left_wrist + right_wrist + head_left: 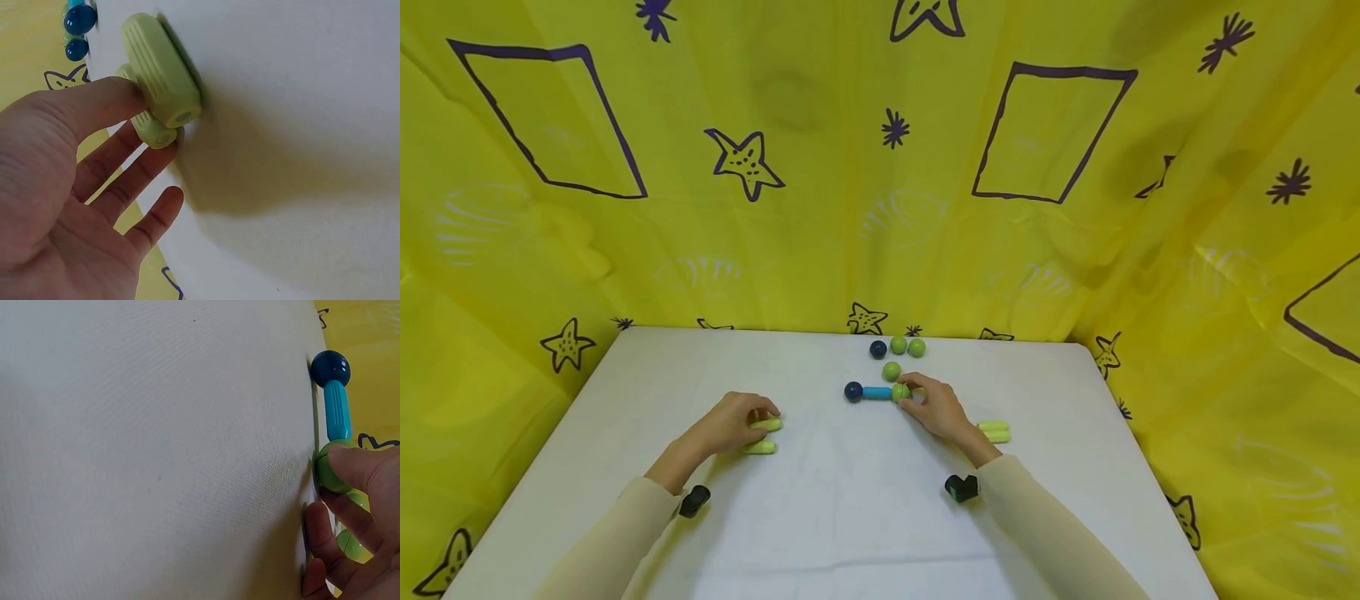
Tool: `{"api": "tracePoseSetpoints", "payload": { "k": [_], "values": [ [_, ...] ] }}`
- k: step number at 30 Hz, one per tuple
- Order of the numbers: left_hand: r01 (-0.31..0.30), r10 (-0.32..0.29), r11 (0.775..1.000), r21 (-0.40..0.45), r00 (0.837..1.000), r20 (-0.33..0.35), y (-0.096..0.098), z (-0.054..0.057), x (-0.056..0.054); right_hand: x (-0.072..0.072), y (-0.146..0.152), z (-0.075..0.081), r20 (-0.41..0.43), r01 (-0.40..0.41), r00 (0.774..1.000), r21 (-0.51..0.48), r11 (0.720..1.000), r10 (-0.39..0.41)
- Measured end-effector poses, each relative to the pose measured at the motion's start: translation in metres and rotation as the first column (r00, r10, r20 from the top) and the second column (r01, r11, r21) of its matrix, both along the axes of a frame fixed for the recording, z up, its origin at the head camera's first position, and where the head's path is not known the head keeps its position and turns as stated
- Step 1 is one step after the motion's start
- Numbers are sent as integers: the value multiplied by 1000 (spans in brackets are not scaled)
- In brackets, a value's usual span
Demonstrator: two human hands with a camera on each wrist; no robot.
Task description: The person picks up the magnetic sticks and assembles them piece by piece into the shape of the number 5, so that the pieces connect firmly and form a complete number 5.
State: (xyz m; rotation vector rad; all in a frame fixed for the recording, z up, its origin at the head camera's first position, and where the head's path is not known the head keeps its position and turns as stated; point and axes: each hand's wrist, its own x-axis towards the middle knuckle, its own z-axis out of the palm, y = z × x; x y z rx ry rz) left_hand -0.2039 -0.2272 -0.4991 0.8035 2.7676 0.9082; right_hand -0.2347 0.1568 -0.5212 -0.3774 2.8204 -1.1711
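Note:
My left hand (pixel 728 422) is at two light green magnetic rods on the left of the white table. Its thumb and fingers pinch the far rod (pixel 767 424); the near rod (pixel 161 69) lies beside it, closer to me. With thumb and fingertips, my right hand (pixel 938 408) grips a green ball (pixel 333 467) at the right end of a blue rod (pixel 877 392). A dark blue ball (pixel 853 392) sits on that rod's left end, so the three form a straight row on the table. Fingers partly cover the gripped ball.
Just behind the row is a loose green ball (pixel 891 372). Farther back stand a dark blue ball (pixel 877 349) and two green balls (pixel 898 344). Two light green rods (pixel 995 432) lie side by side right of my right wrist. Yellow patterned cloth (pixel 820 233) walls the table's back and sides.

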Motion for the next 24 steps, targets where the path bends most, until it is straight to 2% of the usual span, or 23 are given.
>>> {"api": "tracePoseSetpoints", "payload": {
  "k": [7, 15, 24],
  "values": [
    [-23, 24, 1000, -17, 1000, 20, 2, 0, -2, 1, -1, 1, -8, 0, 1000, 2, 1000, 0],
    [-50, 50, 999, -12, 999, -6, 6, -3, -1, 1, -1, 1, -19, 7, 1000, 11, 1000, -6],
    [-119, 115, 985, 124, 993, 41, 15, 2, 4, 2, -1, 1, -10, 10, 1000, 5, 1000, -10]
  ]
}}
